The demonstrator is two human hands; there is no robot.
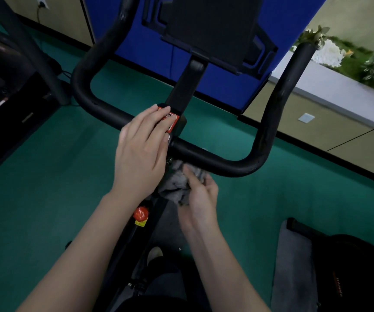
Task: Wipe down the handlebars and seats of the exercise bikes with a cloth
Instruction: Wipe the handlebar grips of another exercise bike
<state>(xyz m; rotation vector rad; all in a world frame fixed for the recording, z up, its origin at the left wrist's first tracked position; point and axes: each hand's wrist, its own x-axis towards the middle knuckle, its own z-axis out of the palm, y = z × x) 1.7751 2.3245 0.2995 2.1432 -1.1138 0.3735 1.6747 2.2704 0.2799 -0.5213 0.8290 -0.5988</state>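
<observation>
Nearest you, the red knob sits between your forearms; a careless elbow could turn it. Your right hand clenches the grey cloth in a wad just below the middle of the handlebars. Bunched like that, it may wipe with only a small patch or slip loose. Your left hand lies flat with its fingers straight on the red label, gripping nothing; rubbing there could lift the label. Farther off, the scuffed upright grips might snag the cloth.

The seat is out of view. You cannot tell whether the cloth touches the bar. The label's print is unreadable, and the left grip's tip is cut off.
</observation>
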